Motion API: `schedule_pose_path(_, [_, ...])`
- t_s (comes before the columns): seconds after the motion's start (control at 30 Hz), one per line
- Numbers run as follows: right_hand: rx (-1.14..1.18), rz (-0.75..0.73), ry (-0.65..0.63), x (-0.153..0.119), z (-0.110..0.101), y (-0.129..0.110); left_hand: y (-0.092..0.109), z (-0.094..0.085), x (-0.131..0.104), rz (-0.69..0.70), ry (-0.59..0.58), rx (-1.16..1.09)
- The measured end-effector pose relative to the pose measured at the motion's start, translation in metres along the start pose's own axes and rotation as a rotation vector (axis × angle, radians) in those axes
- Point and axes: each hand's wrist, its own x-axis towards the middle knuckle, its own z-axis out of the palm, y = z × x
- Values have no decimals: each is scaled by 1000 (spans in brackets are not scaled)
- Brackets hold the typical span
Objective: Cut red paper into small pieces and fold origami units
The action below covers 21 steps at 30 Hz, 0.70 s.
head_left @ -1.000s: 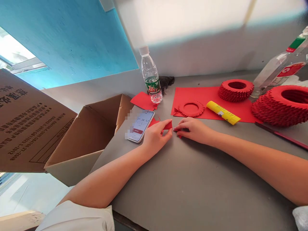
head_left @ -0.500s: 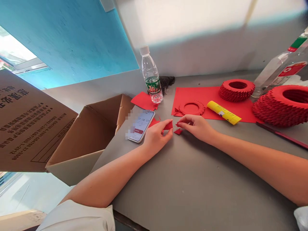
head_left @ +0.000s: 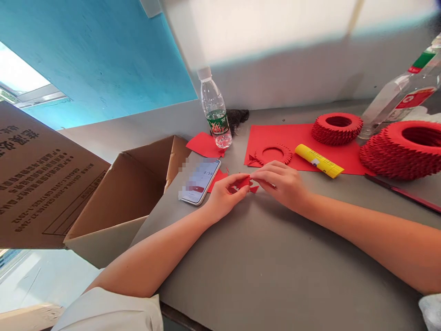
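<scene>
Between the thumb and forefinger of my left hand (head_left: 225,195) is a small folded red paper piece (head_left: 244,182). My right hand (head_left: 284,184) pinches at the right edge of that paper, its fingertips meeting those of the left; they partly hide what lies between them. Just below, a small red paper triangle (head_left: 254,189) rests on the grey table. Behind the right hand lies a flat ring of folded red paper (head_left: 287,154), on a large red sheet (head_left: 258,135). A yellow glue stick (head_left: 319,161) lies to the ring's right.
A phone (head_left: 200,181) lies left of my hands, near a clear bottle (head_left: 217,122). Two stacked red paper rings (head_left: 336,135) (head_left: 401,158) stand at the right, by a large bottle (head_left: 401,103) and a dark red strip-like tool (head_left: 403,193). An open cardboard box (head_left: 113,230) borders the table's left.
My right hand, holding a tiny red paper piece apart before, has moved left to meet the paper in my left hand. The left hand keeps its pinch.
</scene>
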Motion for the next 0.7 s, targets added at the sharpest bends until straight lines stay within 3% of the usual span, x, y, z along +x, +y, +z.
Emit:
schedule_pose_path(0.37, [-78,-36,1,-1,-1,0,1,-1,1,-26,-24,-71])
schedule_pose_path(0.7, [-223,-177,-16,1,-6,-2,0,-2,0,-35,-58,-62])
